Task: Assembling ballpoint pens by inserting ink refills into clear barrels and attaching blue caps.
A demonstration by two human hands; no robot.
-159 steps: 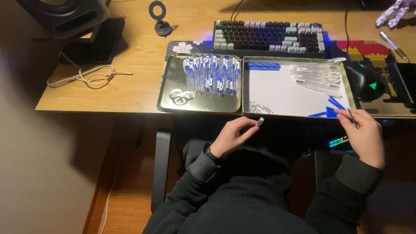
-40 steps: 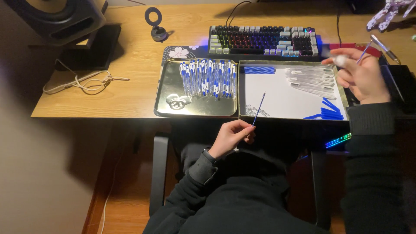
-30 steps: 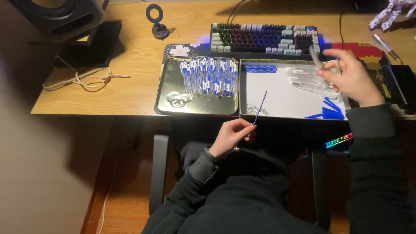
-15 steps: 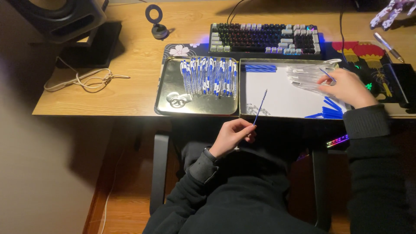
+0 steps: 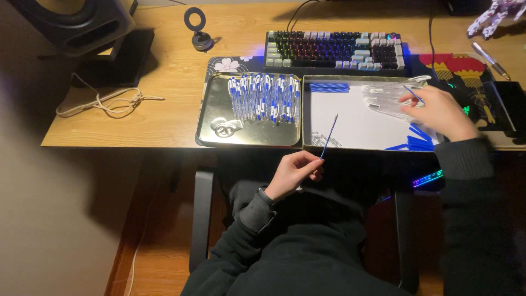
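The left hand (image 5: 296, 171) pinches the lower end of a thin blue refill (image 5: 329, 136) between thumb and fingertips, and the refill slants up and to the right so that its tip stands over the near left part of the white tray (image 5: 350, 123). The hand itself sits below the desk edge, above the lap. The right hand (image 5: 438, 112) rests on the pile of clear pen barrels (image 5: 386, 98) at the tray's far right, fingers curled and closed on something thin and blue; whether it is another refill or a barrel I cannot tell.

Half a second ago the right hand lay a little higher and further right over the same pile; a second ago it was lifted clear of the tray, near the keyboard (image 5: 334, 50). The left hand and its refill have kept their place throughout.

Loose blue caps (image 5: 416, 141) lie just beside the right wrist. The metal tray (image 5: 219, 107) to the left holds a row of assembled pens (image 5: 266, 98).
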